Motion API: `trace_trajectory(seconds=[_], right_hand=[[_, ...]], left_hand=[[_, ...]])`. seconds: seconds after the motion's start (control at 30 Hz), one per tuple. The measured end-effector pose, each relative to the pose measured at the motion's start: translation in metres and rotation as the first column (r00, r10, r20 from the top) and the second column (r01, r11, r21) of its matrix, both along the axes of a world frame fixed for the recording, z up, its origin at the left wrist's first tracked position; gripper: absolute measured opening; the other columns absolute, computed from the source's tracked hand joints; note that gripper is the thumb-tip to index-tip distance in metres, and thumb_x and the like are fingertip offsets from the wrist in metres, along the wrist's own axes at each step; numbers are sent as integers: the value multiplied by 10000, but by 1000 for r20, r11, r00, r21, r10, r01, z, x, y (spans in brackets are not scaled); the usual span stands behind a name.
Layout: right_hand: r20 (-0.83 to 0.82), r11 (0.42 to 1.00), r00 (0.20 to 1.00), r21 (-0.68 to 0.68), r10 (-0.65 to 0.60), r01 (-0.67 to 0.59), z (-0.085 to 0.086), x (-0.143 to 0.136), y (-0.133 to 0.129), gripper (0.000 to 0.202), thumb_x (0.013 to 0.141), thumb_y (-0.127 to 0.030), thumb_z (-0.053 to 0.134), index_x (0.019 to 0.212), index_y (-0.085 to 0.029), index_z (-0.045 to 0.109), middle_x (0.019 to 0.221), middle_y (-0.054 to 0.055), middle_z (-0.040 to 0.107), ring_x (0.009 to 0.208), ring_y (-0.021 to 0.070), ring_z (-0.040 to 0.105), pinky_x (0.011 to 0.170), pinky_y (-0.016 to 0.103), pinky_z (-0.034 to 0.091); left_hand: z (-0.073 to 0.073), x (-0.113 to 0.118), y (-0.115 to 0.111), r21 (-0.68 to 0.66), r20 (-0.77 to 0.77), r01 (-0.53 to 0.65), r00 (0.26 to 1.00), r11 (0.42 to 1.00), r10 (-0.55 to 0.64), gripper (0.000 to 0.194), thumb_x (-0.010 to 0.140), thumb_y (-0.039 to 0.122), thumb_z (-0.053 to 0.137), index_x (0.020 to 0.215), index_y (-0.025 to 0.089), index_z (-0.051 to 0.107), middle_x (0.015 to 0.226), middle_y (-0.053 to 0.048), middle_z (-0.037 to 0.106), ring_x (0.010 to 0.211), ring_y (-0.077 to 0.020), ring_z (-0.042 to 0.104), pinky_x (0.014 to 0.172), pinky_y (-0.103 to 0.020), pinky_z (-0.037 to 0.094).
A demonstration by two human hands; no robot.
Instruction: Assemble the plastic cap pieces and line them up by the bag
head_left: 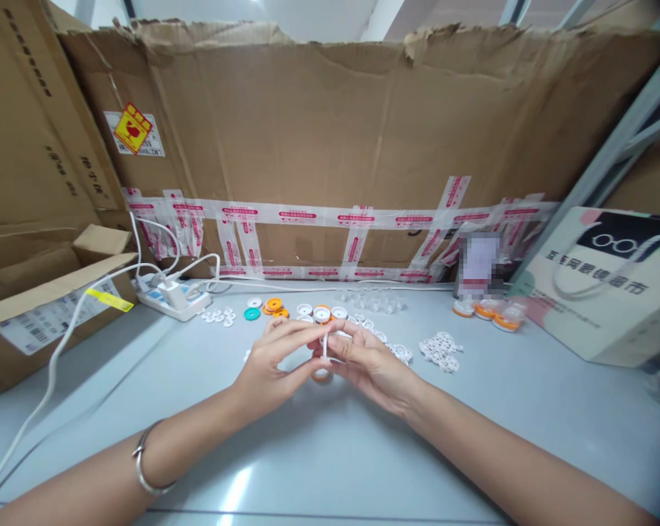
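Both hands meet above the middle of the grey table and hold a small white round part (325, 345), seen nearly edge-on. My left hand (267, 372) is closed in a pinch, thumb below and fingers above, at the part's left side. From the other side, my right hand (376, 365) grips it with thumb and fingers, which cover some of its face. Under the fingertips lies an orange and white ring (321, 375), partly hidden. Just behind the hands are white round cups (321, 314), orange discs (273, 304) and a teal disc (251, 313).
Small white pieces (218, 315) lie left, clear plastic pieces (373, 300) at the back, and white perforated parts (441, 351) right. A power strip (184, 308) with cables stands beside an open carton (50, 292). Orange-based containers (494, 313) and a paper bag (587, 321) are right.
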State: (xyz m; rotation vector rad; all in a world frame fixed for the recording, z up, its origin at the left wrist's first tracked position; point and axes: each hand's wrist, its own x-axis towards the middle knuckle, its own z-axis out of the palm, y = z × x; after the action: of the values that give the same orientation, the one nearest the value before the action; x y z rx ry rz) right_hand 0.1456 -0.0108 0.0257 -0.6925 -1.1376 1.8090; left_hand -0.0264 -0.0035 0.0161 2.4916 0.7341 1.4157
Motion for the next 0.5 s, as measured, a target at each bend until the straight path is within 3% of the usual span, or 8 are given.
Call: trace_trajectory(seconds=[0.07,0.13,0.17,0.23,0.3,0.33,0.4,0.5], right_hand=[[148,997,989,77,-19,8,7,14,8,262,723,-368,666,882,-181,574,830,20,640,815,127,606,818,304,459],[358,970,919,226,-164,85,18,41,20,279,710,-427,650,822,-180,585,796,22,648,790,142,611,816,314,449],[487,931,825,344,-287,121,24,59,27,272,706,-429,645,798,-180,586,804,26,652,793,150,607,805,310,442],[728,867,519,496,-447,50,35,100,39,245,705,-419,626,725,-177,594,772,31,651,790,170,593,766,297,426],[874,890,183,457,-450,5,41,137,47,237,670,-409,630,679,-174,599,691,33,638,706,180,573,666,288,419],[917,918,77,394,-391,-34,41,152,50,232,649,-399,640,676,-171,604,687,38,635,694,183,566,635,279,414],[960,953,-13,275,-279,-126,36,169,53,240,616,-380,655,736,-172,635,730,44,636,695,182,560,605,263,408],[979,957,-41,188,-201,-222,25,171,55,293,601,-375,663,837,-203,657,836,42,616,728,175,558,606,253,409]], left_hand=[[2,-2,0,1,9,-38,999,999,38,385,765,188,654,1135,249,566,980,-32,658,893,-163,587,811,-307,430],[4,-3,0,5,25,-88,996,996,87,356,762,201,658,1107,238,582,1008,-37,659,941,-177,582,842,-317,423],[4,-4,0,6,29,-104,994,995,103,346,763,203,656,1100,234,585,1009,-38,660,951,-180,580,852,-320,421],[5,-5,0,10,29,-110,994,994,109,337,769,204,649,1099,229,584,1006,-40,662,955,-181,581,854,-320,422],[5,-5,0,13,25,-96,995,995,96,334,775,205,642,1103,227,582,1003,-44,663,950,-183,583,843,-319,428],[5,-5,1,12,21,-91,996,996,91,331,777,206,640,1103,227,581,1002,-45,664,949,-185,584,838,-320,430],[5,-5,0,11,12,-83,996,996,83,330,778,207,639,1102,228,579,998,-44,665,944,-184,587,831,-317,433],[4,-6,0,15,4,-70,998,997,70,335,779,202,638,1107,230,574,1007,-42,664,943,-177,591,832,-309,433]])
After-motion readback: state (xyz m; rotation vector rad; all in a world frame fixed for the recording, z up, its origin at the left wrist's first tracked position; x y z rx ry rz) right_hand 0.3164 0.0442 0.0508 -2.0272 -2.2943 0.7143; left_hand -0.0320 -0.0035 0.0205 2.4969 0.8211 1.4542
